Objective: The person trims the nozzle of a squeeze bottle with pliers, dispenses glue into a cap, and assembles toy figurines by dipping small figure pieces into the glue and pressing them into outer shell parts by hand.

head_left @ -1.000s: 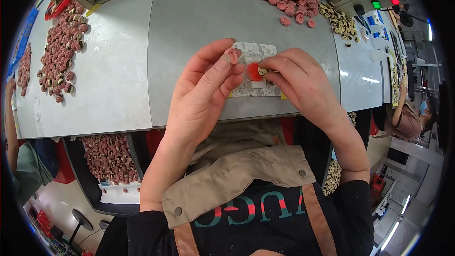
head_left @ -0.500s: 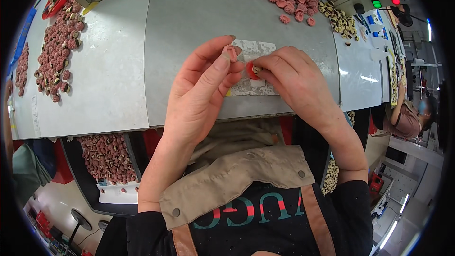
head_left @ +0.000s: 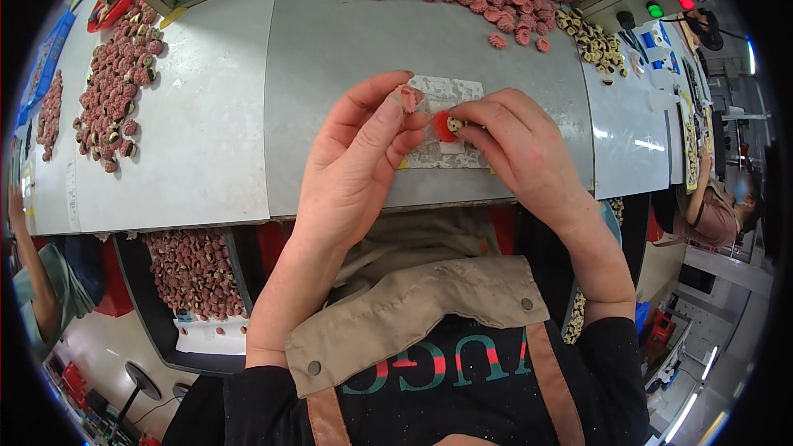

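Clock centred on the white, grey-blotched square mat (head_left: 467, 89), 12 pointing away from the person. A heap of pink ruffled rounded pieces (head_left: 496, 0) lies between 12 and 1. At 2, a smaller pile of cream-and-dark pieces (head_left: 596, 45); beyond it, a grey panel with a green light (head_left: 654, 11) and a red light (head_left: 686, 2). Toward 9, a cluster of pink pieces with cream-and-dark parts (head_left: 116, 87). At 8, below the table edge, a black tray (head_left: 178, 358) holds many more. The hands and fingers cover parts of the mat.

Table (head_left: 330, 41): smooth grey, with seams and paler sections at either side. Co-worker in a brown top (head_left: 709, 219) near 3–4; another person's green sleeve (head_left: 54, 285) near 8.

Left hand (head_left: 363, 149): raised over the mat's left edge, thumb and fingers pinching one pink ruffled piece (head_left: 408, 99). Right hand (head_left: 529, 140): enters from 4, thumb and index finger pinching a small cream-and-dark piece (head_left: 453, 125) beside a red rounded item (head_left: 442, 127); contact between those two unclear.
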A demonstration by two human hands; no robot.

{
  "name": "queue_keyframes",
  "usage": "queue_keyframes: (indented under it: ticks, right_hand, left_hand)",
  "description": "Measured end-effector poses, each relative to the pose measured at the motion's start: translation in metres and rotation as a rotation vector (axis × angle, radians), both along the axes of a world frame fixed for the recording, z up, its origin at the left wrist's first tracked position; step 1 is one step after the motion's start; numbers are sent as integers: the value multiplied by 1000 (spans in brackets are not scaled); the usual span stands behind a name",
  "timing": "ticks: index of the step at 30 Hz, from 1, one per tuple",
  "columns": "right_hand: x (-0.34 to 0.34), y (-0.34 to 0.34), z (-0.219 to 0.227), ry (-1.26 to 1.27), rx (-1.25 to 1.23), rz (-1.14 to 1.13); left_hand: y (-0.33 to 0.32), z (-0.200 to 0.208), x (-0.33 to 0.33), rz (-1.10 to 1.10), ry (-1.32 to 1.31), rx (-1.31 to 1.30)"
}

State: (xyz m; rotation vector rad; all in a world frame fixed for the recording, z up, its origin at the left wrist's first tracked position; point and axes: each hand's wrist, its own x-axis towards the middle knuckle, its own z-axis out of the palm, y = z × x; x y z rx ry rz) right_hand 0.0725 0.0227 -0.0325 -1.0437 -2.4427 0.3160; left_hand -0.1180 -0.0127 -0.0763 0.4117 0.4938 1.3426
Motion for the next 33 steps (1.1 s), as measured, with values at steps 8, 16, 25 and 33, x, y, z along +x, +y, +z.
queue_keyframes:
  ticks: [8, 16, 25, 33]
  right_hand:
    - [-3, 5, 2, -24, 87, 35]
    - [-1, 11, 0, -41, 67, 12]
    - [4, 5, 9, 53, -136, -57]
    - [-25, 0, 31, 553, -461, 7]
  left_hand:
    - [1, -1, 4, 21, 13, -28]
    - [7, -4, 5, 54, 14, -8]
    - [5, 1, 2, -22, 21, -43]
    - [0, 2, 2, -38, -61, 17]
